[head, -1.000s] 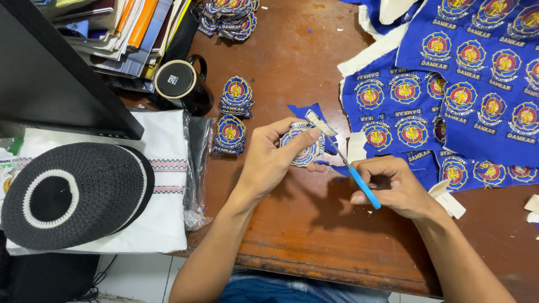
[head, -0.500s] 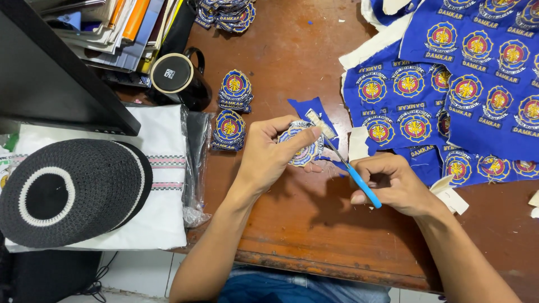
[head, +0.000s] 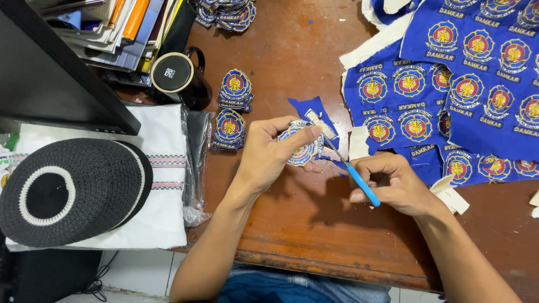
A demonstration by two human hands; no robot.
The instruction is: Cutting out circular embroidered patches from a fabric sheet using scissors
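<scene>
**Patch trimming at a crowded wooden desk**

Worn brown wooden desk (head: 292, 224) is the work surface, seen from above, with the person's lap just under its near edge

Left hand (head: 269, 154) is closed on a round embroidered patch (head: 300, 150), thumb on top and fingers underneath, so the patch sits lifted off the desk with its edge turned toward the tool. A scrap of blue fabric (head: 311, 109) pokes out behind it, probably leftover backing

Right hand (head: 393, 182) is curled shut around a blue-handled cutter (head: 353, 174). Handle runs diagonally through the fist, metal tip (head: 321, 124) meets the upper right edge of the patch. Low grip, wrist near the desk: looks like a steadying posture for fine edge work. Can't tell whether the tip is cutting or just touching

Around them:
- uncut blue sheets of patches (head: 471, 84) on the right, overlapping, within reach of the right hand
- white backing offcuts (head: 449, 193) just beside the right wrist, more at top right
- two small stacks of finished patches (head: 231, 109) left of the left hand, another pile (head: 227, 11) at the far edge. Sorted away from the uncut stock
- black mug (head: 177, 76) and a stack of books and papers (head: 118, 28) at upper left
- black and white knitted cap (head: 70, 188) on folded white cloth (head: 160, 207) in a clear bag, off to the left, well apart from both hands
</scene>
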